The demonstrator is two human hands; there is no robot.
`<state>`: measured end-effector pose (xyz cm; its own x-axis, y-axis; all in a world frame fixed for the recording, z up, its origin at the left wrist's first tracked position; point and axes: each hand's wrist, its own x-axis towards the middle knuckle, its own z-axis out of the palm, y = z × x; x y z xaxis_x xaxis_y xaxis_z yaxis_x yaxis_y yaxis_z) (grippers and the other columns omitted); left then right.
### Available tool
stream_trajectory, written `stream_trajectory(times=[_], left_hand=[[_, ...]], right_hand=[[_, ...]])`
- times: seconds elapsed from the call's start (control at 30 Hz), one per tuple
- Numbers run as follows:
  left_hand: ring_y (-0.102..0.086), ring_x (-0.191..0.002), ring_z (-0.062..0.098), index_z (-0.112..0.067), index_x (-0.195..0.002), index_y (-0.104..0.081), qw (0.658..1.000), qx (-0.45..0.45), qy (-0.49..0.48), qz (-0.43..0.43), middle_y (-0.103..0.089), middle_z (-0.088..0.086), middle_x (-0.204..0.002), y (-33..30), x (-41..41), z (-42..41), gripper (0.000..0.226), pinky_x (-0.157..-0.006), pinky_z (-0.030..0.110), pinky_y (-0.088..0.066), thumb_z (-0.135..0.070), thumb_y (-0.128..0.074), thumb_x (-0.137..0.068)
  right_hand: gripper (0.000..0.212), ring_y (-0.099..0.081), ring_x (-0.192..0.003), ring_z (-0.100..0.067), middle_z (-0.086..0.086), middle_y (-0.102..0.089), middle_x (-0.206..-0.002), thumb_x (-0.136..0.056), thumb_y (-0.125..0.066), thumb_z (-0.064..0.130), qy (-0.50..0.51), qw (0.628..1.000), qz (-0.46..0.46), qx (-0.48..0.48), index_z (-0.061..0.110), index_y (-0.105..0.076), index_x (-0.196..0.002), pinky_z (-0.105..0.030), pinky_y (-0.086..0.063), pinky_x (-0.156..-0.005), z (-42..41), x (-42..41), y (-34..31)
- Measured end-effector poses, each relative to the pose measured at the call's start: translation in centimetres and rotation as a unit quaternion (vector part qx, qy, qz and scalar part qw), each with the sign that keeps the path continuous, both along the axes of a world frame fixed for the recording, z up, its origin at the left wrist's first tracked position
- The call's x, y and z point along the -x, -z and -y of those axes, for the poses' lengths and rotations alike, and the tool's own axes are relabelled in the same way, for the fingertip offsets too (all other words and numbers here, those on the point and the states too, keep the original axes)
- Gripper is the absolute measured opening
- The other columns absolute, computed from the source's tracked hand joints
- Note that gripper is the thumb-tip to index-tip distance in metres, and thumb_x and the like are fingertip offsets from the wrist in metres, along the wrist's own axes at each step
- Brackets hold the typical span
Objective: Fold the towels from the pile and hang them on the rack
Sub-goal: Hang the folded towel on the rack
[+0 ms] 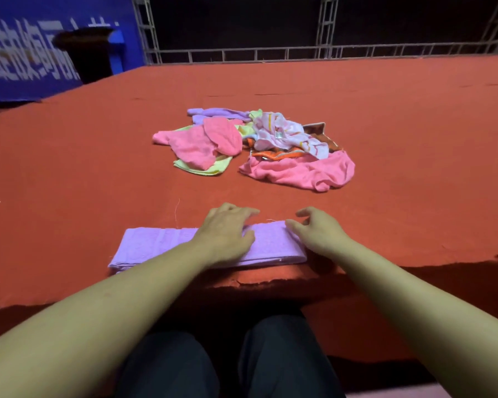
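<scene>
The folded lilac terry towel (pixel 156 245) is pressed flat under the left hand (pixel 224 237), while its right end is pinched by the right hand (pixel 316 234). Beyond both hands, the pile of crumpled pink, yellow and striped towels (pixel 253 145) is left unfolded; no hung towel is seen.

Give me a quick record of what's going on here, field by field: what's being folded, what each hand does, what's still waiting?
surface: red table
being folded: purple towel, folded into a long strip near the table's front edge
left hand: lies flat on the strip, fingers spread
right hand: at the strip's right end, fingers loosely bent, grip unclear
waiting: pile of towels, unfolded, farther back on the table; pink, yellow-green, purple, striped white
rack: not clearly identifiable
</scene>
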<state>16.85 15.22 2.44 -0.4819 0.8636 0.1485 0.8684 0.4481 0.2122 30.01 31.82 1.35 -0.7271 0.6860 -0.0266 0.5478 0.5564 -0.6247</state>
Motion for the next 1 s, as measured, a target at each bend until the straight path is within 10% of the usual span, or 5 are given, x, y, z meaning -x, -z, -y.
stream_trajectory(times=[0.33,0.6,1.0], left_hand=[[-0.070,-0.090,0.021,-0.025,-0.105,-0.067,0.938,-0.220,-0.087,0.252,-0.074,-0.002,-0.096,0.7,-2.0,-4.3,0.018,-0.085,0.038,-0.056,-0.016,-0.064,-0.089],[-0.071,-0.092,0.024,-0.028,-0.093,-0.062,0.824,-0.427,-0.125,0.350,-0.072,-0.001,-0.094,-4.5,-0.9,0.4,0.018,-0.081,0.049,-0.059,-0.012,-0.068,-0.090],[-0.065,-0.086,-0.007,-0.016,-0.107,-0.064,0.815,-0.543,-0.162,0.120,-0.070,-0.012,-0.097,-22.3,-3.3,18.5,0.018,-0.066,0.010,-0.050,-0.013,-0.069,-0.090]], right_hand=[[0.052,-0.058,-0.070,-0.014,0.001,-0.060,-0.076,-0.082,-0.074,0.007,0.037,0.968,-0.152,0.198,0.008,-0.051,-0.129,-0.026,-0.047,-0.067,1.2,1.6,-1.6],[0.044,-0.063,-0.079,-0.022,-0.022,-0.066,-0.115,-0.092,-0.056,-0.010,-0.067,0.830,-0.340,0.438,0.001,-0.046,-0.133,-0.026,-0.055,-0.063,5.7,3.0,-8.4],[0.038,-0.068,-0.088,-0.016,-0.022,-0.065,-0.118,-0.093,-0.057,-0.005,-0.398,0.736,-0.346,0.425,-0.001,-0.051,-0.130,-0.022,-0.056,-0.072,19.7,7.1,-24.6]])
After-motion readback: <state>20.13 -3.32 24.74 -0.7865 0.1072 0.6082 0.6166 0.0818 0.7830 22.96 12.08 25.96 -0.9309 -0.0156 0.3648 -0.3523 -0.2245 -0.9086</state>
